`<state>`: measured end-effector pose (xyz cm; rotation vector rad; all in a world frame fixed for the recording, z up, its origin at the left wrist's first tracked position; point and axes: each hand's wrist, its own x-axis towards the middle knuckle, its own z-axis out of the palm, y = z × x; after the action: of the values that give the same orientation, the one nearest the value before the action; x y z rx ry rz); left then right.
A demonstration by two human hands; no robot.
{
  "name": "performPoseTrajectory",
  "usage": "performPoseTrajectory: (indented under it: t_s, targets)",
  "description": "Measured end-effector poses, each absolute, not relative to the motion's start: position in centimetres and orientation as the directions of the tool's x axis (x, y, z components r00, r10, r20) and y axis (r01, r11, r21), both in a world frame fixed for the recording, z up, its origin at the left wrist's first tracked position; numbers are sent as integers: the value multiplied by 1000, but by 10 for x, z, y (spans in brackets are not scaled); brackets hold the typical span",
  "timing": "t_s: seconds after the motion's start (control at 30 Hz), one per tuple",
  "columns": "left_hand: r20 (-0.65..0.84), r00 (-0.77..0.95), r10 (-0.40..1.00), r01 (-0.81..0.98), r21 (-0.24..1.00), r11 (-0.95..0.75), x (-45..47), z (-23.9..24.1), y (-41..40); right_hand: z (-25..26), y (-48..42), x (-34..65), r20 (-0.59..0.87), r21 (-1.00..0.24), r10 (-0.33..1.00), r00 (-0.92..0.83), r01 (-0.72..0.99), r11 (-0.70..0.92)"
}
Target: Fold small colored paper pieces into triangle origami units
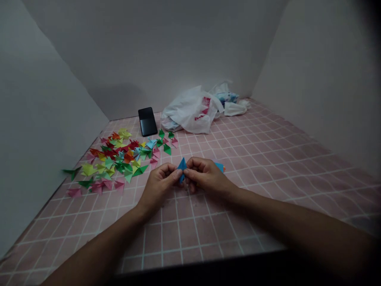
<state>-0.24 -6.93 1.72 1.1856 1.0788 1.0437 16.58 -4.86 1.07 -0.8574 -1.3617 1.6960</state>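
Note:
A small blue folded paper (pixel 182 163), kite-shaped with its point upward, is pinched between my two hands just above the table. My left hand (pixel 163 179) grips its left side between thumb and fingers. On the other side, my right hand (pixel 205 174) holds the right edge in the same kind of pinch. Behind the right hand, a blue paper piece (pixel 219 166) with a bit of orange beside it pokes out, mostly hidden. Many folded paper pieces (pixel 119 166) in red, green, yellow and pink lie heaped to the left of my hands.
The table wears a pink cloth (pixel 268 171) with white grid lines. Toward the back, a black phone (pixel 147 121) leans near the wall. A white plastic bag (pixel 190 111) with red print lies beside it, and a blue-patterned packet (pixel 226 97) sits farther right. Pale walls enclose three sides.

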Motion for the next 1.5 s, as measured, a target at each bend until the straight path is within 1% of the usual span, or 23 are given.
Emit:
performPoseTrajectory:
  t_s: [0.17, 0.33, 0.5, 0.7, 0.83, 0.97, 1.5]
  targets:
    - [-94, 156, 983, -64, 992, 105, -3, 16, -69, 8, -47, 167, -25, -976, 880, -474, -179, -124]
    - [-78, 184, 980, -48, 995, 88, -1, 18, -71, 6, -47, 167, -18, -979, 855, -519, -163, -120]
    - [-58, 205, 977, -45, 997, 68, -1, 19, -71, 7, -48, 167, -22, -965, 863, -505, -214, -150]
    - [-65, 193, 979, -29, 997, 72, -1, 16, -71, 10, -48, 167, -45, -979, 859, -511, -148, -140]
    - [-53, 191, 980, -15, 998, 57, -1, 19, -72, 11, -48, 167, -33, -965, 864, -503, -209, -159]
    - [-73, 186, 980, -10, 997, 76, -1, 20, -74, 9, -47, 167, -36, -951, 864, -502, -247, -184]
    - [-43, 201, 979, 16, 999, 41, -2, 19, -74, 6, -47, 167, -44, -957, 847, -530, -220, -187]
